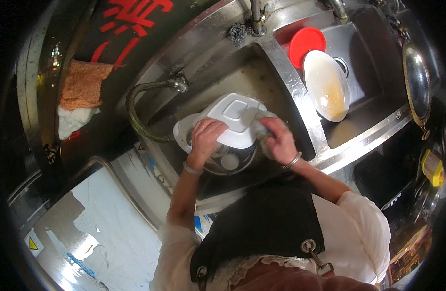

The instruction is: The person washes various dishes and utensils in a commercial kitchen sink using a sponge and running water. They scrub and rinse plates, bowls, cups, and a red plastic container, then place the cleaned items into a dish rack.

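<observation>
My left hand [207, 138] grips the near left edge of a white squarish dish [235, 112], turned with its underside up and tilted over the left sink basin. At the dish's right edge, my right hand [279, 140] is bent around a blurred greyish scouring pad [263, 135]; its exact kind cannot be told. Another white dish [182, 134] shows partly under the left side of the held one. Below them is a round vessel [241, 168] with smaller pieces in it, largely hidden by the dish and my left hand.
A curved metal faucet [146, 87] reaches over the left basin [250, 74], which holds cloudy water. Steel wool [237, 33] lies on the back ledge. In the right basin [368, 72] are an oval white dish [326, 85] and a red lid [307, 43]. A round strainer [417, 83] hangs at right.
</observation>
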`<state>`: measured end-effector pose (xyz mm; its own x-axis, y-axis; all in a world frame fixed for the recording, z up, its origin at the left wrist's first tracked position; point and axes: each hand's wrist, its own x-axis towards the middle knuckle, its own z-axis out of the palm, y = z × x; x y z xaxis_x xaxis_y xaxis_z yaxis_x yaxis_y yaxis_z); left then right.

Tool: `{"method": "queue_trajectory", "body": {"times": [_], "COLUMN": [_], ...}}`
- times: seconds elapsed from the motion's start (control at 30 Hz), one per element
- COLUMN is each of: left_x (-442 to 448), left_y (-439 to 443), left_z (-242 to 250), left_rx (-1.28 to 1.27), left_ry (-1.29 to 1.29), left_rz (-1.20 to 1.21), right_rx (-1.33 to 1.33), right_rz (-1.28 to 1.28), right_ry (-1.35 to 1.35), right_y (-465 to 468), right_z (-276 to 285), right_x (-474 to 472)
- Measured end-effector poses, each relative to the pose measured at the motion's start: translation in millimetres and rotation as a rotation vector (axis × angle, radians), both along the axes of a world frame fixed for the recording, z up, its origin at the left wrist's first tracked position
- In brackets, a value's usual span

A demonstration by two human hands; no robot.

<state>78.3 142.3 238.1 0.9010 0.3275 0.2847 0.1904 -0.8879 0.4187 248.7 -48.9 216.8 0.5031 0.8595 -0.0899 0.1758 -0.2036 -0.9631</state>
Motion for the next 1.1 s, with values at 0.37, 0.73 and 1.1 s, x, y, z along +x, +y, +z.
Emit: {"method": "queue_trajectory", "body": {"times": [0.37,0.73,1.1], "left_x": [-44,-52,-12], "left_y": [23,-9,-24], "left_z": [-13,-62,-23], "left_rx": [-0.084,-1.786,-1.918], "left_ry": [0.085,-0.971,-0.651], "left_rz": [0.018,0.666,0.852], "right_rx": [-0.408,-0.369,0.37], "right_rz": [0.371,0.071,0.264], "right_ry": [-0.467,-0.249,-0.295], "right_y": [96,90,147], "right_z": [-177,-219,2], "right_x": [-13,13,-72]}}
